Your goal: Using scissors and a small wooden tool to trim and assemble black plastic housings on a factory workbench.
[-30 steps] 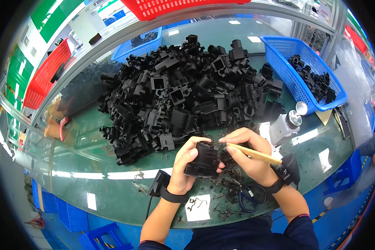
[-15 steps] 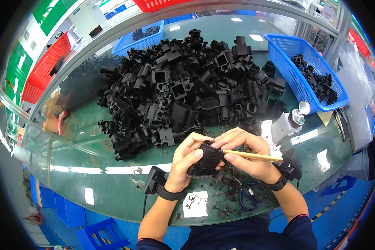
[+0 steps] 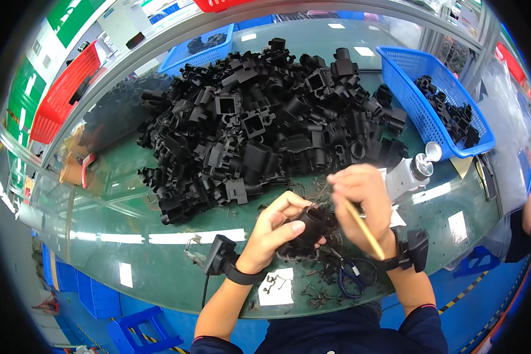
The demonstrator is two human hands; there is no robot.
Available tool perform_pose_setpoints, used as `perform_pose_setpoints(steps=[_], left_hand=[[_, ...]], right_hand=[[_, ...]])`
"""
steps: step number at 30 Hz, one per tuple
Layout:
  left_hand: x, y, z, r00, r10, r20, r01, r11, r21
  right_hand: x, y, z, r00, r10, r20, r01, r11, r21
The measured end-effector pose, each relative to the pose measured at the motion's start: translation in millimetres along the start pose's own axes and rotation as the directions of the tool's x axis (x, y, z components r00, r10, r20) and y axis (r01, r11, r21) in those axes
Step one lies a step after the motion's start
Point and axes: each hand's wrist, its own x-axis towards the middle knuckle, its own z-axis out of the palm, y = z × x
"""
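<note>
My left hand [image 3: 277, 230] is closed round a black plastic part [image 3: 314, 223] with a round opening facing up. My right hand [image 3: 364, 197], a little blurred, is raised to the right of that part and apart from it. In its grip is a thin tool with a yellow wooden handle [image 3: 366, 231]; the tool's tip is hidden by the fingers. A thin dark strand seems to hang at the right fingertips, too blurred to be sure. Black scraps [image 3: 318, 289] and dark-handled scissors [image 3: 353, 280] lie below the hands.
A large heap of black plastic parts [image 3: 253, 127] fills the table's middle. To the right stand a blue basket [image 3: 419, 112] holding similar parts and a silver-lidded bottle [image 3: 404, 177]. A white paper [image 3: 277, 298] with scraps lies near the front edge.
My right hand has lifted away from the black part, up and to the right, and the wooden handle now points steeply down. The left hand has shifted slightly right with the part.
</note>
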Motion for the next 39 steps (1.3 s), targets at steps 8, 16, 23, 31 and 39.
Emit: perform_pose_setpoints(steps=[8,16,23,31,39], left_hand=[[-2,5,-8,0.996,-0.083,-0.027,0.085,0.989,0.123],[1,7,-9,0.991,0.125,-0.049,-0.101,0.936,0.338],[0,7,-13,0.987,0.16,-0.034,-0.132,0.902,0.41],[1,4,-12,0.983,0.179,-0.047,-0.144,0.898,0.417],[2,-3,-9,0.98,0.186,-0.071,-0.138,0.892,0.43]], right_hand=[[3,-1,-5,0.996,0.084,-0.016,-0.084,0.996,0.008],[-8,-8,1,0.794,0.478,0.375,-0.567,0.361,0.741],[-7,-10,3,0.891,0.305,0.335,-0.445,0.733,0.515],[-6,-7,2,0.905,0.247,0.346,-0.395,0.79,0.468],[-7,-12,9,0.973,-0.006,0.231,-0.048,0.972,0.229]])
